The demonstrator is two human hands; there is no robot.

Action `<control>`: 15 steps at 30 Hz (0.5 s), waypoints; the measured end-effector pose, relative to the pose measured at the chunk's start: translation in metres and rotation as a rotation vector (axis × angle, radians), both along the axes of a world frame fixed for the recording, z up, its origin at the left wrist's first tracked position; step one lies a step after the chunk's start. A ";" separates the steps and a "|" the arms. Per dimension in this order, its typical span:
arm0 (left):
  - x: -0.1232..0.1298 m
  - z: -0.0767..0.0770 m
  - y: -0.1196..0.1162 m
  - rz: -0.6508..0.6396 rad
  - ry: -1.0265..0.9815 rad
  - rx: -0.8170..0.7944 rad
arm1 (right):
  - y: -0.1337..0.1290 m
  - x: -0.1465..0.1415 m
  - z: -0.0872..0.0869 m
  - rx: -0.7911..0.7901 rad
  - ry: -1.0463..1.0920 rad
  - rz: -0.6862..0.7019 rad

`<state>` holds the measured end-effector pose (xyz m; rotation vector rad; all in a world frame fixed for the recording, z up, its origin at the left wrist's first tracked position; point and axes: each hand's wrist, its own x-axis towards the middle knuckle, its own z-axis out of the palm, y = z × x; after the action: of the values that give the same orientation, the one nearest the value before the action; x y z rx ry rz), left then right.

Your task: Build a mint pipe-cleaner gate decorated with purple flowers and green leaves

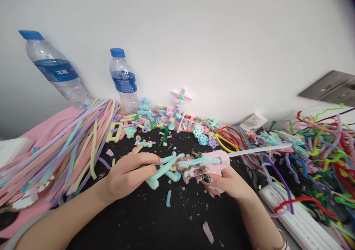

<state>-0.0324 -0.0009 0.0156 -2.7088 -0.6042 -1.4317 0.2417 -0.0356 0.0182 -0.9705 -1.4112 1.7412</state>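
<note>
My left hand (122, 178) comes in from the left, its thumb and forefinger closed on a mint-green chenille stem piece (163, 170) with bent, crossing ends. My right hand (226, 181) is wrapped round a pink hot glue gun (212, 165), held with its nozzle end pointing left. Fuzz and multicoloured bits coat the gun's front part, and a light blue strip (198, 162) lies along its side. A long white glue stick (260, 150) juts from its back to the right. The nozzle end meets or overlaps the mint piece; actual contact is hidden.
Long pastel chenille stems (80, 143) heap on the left, with two water bottles (124, 82) behind. Small finished shapes (170, 119) line the wall. Yellow-handled scissors (226, 142), a white power strip (299, 220) and tangled bright stems (318, 161) lie right. Scraps litter the black mat (155, 224).
</note>
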 end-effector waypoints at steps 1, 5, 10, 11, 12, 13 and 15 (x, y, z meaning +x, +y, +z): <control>0.000 0.000 0.000 -0.003 -0.002 -0.004 | 0.000 0.000 0.000 -0.001 -0.002 0.000; 0.000 0.000 0.000 -0.016 -0.004 -0.016 | -0.001 0.001 -0.002 -0.005 -0.002 0.015; 0.000 0.000 0.000 -0.017 -0.009 -0.024 | -0.001 0.001 -0.003 -0.029 -0.014 -0.006; 0.000 0.000 0.000 -0.015 -0.015 -0.023 | -0.001 0.001 -0.003 -0.030 -0.016 -0.006; 0.001 0.000 0.000 -0.012 -0.018 -0.022 | -0.001 0.001 -0.003 -0.027 -0.013 -0.004; 0.001 0.000 0.000 -0.008 -0.018 -0.023 | -0.001 0.001 -0.003 -0.024 -0.010 0.001; 0.001 0.001 0.000 -0.003 -0.014 -0.020 | -0.001 0.001 -0.003 -0.017 -0.002 0.006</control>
<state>-0.0312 -0.0011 0.0162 -2.7185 -0.6183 -1.4548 0.2431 -0.0363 0.0152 -0.9774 -1.4042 1.7595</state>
